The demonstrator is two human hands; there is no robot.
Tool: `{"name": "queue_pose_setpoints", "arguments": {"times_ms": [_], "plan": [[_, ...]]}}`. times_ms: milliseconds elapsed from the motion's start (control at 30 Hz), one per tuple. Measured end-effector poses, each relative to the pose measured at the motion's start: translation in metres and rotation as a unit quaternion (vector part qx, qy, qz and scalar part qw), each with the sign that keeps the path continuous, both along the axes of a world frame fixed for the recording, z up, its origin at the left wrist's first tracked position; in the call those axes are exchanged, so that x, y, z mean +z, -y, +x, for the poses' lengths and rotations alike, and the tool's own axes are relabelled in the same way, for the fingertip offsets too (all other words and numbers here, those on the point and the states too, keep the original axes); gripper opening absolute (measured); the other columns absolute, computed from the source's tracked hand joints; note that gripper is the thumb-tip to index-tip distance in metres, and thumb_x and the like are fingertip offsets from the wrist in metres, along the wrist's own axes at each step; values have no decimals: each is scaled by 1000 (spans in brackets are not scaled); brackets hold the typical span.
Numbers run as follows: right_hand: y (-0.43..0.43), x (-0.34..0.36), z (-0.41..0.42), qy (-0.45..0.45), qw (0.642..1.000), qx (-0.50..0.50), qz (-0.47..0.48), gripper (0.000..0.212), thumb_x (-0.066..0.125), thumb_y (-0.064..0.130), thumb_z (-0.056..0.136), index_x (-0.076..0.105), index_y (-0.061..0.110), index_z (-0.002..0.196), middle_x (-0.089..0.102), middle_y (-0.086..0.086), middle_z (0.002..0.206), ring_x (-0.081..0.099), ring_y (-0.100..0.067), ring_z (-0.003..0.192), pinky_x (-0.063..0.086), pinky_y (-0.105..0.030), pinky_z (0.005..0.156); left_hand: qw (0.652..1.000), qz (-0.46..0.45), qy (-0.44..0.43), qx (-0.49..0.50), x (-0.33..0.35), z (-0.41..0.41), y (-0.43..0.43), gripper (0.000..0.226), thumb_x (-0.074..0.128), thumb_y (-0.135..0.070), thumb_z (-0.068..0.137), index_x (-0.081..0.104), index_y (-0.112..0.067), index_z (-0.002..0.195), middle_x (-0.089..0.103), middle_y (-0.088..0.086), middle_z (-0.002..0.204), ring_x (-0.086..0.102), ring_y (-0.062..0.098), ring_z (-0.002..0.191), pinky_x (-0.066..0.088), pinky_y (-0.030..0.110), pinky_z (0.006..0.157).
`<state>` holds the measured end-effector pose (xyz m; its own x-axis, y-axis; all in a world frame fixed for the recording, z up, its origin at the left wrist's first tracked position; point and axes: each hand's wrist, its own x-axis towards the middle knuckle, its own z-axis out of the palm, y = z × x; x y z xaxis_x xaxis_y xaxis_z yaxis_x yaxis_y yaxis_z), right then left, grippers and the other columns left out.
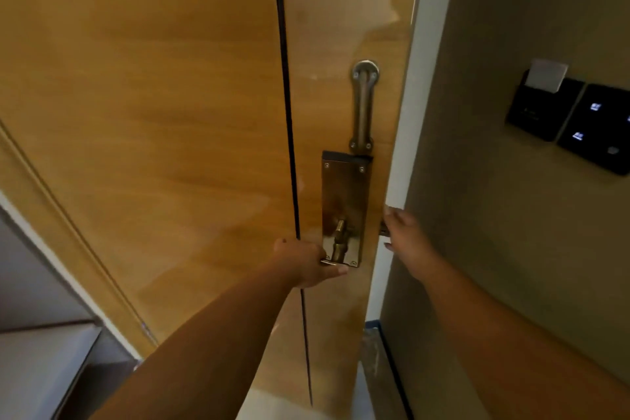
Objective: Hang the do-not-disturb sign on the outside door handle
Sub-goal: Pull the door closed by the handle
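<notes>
From the head camera, a person stands close to a wooden door (153,112), both bare arms stretched forward. The left hand (303,262) closes its grip around the brass lever handle (335,257) at the foot of a tall brass lock plate (346,201). Above the plate sits a metal swing-bar guard (364,106).

The right hand (405,242) reaches round the door's edge (392,181), fingers tucked behind it, so I cannot tell whether that grip is closed or what it holds. The do-not-disturb sign is nowhere in view; it may be hidden past the edge, as is the outside handle.

On the wall to the right, a black key-card holder (542,109) holds a pale card beside a dark switch panel (600,129).

Such a sign is likely light, thin and a little bendy; it seems best pinched near its hook opening and slipped over the lever.
</notes>
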<state>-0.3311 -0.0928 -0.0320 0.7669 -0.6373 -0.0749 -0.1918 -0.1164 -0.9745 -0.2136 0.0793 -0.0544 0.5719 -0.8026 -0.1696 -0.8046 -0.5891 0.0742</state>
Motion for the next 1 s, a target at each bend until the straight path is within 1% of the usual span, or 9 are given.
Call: {"name": "queue_pose_setpoints", "arguments": {"times_ms": [100, 200, 267, 333, 467, 633, 767, 867, 1000], "plan": [[21, -3, 14, -44, 996, 2, -74, 41, 35, 46, 95, 56, 23, 121, 61, 0, 120, 56, -22, 112, 44, -37, 95, 1000, -8, -24, 14, -1, 20, 28, 64, 19, -89, 68, 43, -30, 63, 49, -5, 67, 49, 19, 75, 30, 46, 81], [48, -5, 31, -63, 997, 8, -47, 44, 47, 47, 91, 50, 23, 127, 58, 2, 117, 58, -23, 109, 49, -40, 94, 998, -17, -49, 31, -3, 39, 52, 66, 21, -89, 67, 49, -30, 67, 50, -6, 67, 48, 15, 70, 35, 39, 75], [69, -8, 41, -75, 997, 28, -22, 41, 57, 47, 85, 53, 22, 118, 63, -4, 105, 64, -25, 94, 55, -43, 89, 997, -32, -57, 39, -6, 51, 65, 76, 24, -87, 70, 61, -22, 84, 54, -5, 70, 46, 11, 65, 29, 28, 59], [87, -12, 53, -81, 996, 44, -3, 37, 63, 44, 82, 55, 20, 108, 66, -11, 94, 68, -30, 84, 56, -48, 88, 996, -40, -65, 43, -7, 63, 78, 83, 28, -85, 73, 64, -16, 101, 58, -1, 80, 47, 12, 70, 26, 26, 56], [115, -17, 79, -97, 993, 66, -23, 30, 67, 39, 81, 52, 23, 103, 64, -9, 93, 70, -29, 79, 58, -46, 84, 994, -40, -72, 66, -5, 84, 105, 69, 28, -84, 74, 58, -22, 83, 52, -4, 71, 52, 18, 76, 31, 36, 68], [139, -25, 86, -130, 982, 119, -71, 14, 62, 38, 85, 62, 25, 78, 66, -4, 76, 68, -20, 68, 57, -33, 67, 991, -34, -73, 104, -3, 106, 132, 61, 34, -80, 77, 55, -22, 76, 50, -3, 66, 46, 13, 62, 26, 29, 51], [157, -30, 87, -155, 973, 151, -77, 20, 62, 32, 86, 63, 20, 71, 63, -3, 69, 64, -18, 64, 49, -25, 61, 992, 4, -57, 113, 1, 125, 158, 67, 37, -76, 79, 60, -14, 89, 60, 5, 81, 57, 21, 79, 44, 34, 70], [170, -32, 90, -162, 975, 141, -64, 19, 61, 33, 87, 62, 20, 72, 62, -1, 68, 61, -12, 58, 45, -21, 52, 989, 56, 21, 134, 3, 135, 176, 69, 29, -77, 81, 60, -15, 89, 65, 9, 100, 56, 28, 96, 34, 52, 96], [184, -36, 96, -170, 974, 138, -58, 16, 63, 32, 86, 62, 19, 76, 61, 0, 68, 58, -11, 52, 39, -22, 49, 988, 44, 47, 143, 1, 149, 191, 65, 26, -72, 85, 57, -15, 91, 66, 12, 104, 57, 34, 105, 26, 62, 103]]}}
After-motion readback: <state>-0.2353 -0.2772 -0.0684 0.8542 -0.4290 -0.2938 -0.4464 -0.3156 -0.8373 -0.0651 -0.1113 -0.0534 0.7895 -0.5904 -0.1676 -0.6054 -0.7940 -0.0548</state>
